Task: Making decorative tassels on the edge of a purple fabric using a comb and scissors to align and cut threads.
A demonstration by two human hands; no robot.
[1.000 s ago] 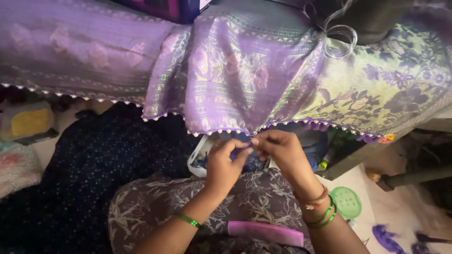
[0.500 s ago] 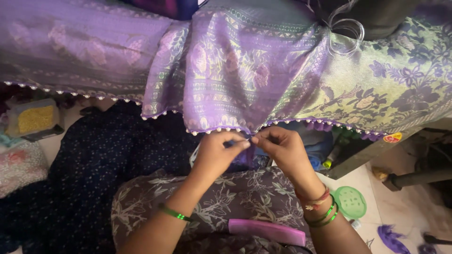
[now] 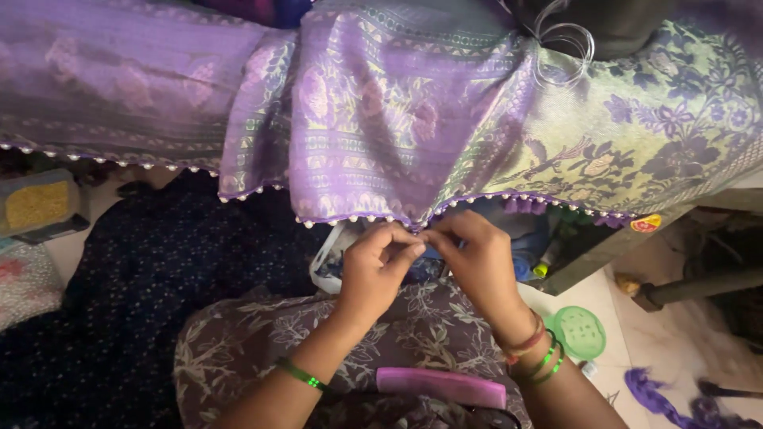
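Nearest the camera, a pink comb [image 3: 442,387] lies across the person's lap on brown leaf-printed cloth [image 3: 262,342]. A green bangle circles the left wrist, and red and green bangles [image 3: 534,354] sit stacked on the right wrist.

Just beyond, the two hands meet fingertip to fingertip under the hanging cloth edge. The left hand [image 3: 377,268] is curled nearly closed, thumb pressed against the forefinger, pinching something too small to make out. The right hand [image 3: 474,256] is likewise bunched tight, its fingers nipped together at the same spot, right at the beaded border [image 3: 373,218] of the purple sari [image 3: 397,119]. The white beads run in a row along that hem, and the hands touch it at the point where the edge dips lowest.

To the right on the floor lie a round green lid [image 3: 579,331] and a tangle of purple thread [image 3: 660,397]. To the left, dark dotted fabric [image 3: 119,302] spreads out, with a box of yellow beads [image 3: 36,205] past it.

Farther off, the sari drapes over a raised surface, lilac flowers woven into it, and thin clear bangles [image 3: 564,48] rest on top.
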